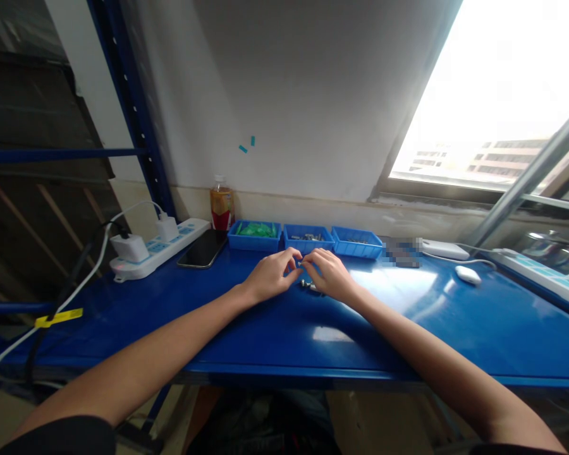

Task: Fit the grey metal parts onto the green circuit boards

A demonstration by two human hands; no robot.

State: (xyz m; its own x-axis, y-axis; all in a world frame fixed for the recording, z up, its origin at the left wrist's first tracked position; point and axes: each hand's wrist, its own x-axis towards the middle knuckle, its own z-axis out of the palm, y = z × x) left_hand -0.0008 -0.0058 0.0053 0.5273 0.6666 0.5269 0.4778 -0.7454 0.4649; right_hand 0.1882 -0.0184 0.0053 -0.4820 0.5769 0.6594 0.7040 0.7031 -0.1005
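Blue bench (pixel 218 328): left hand (pixel 270 277), right hand (pixel 329 275) pinch-closed together on tiny greyish metal part (pixel 302 264), detail unclear.

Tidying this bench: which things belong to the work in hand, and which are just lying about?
In use: left hand, right hand, small metal parts under them, blue bins.
Lying about: phone, bottle, power strip, mouse.

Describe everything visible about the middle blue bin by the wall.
The middle bin is a shallow, open-topped rectangular tray, blue and plastic-looking. It holds small grey, metal-looking parts, too small to identify. It sits flat on the blue table near the wall, between a bin of green pieces and another blue bin. The left hand and right hand lie just before it, not touching.
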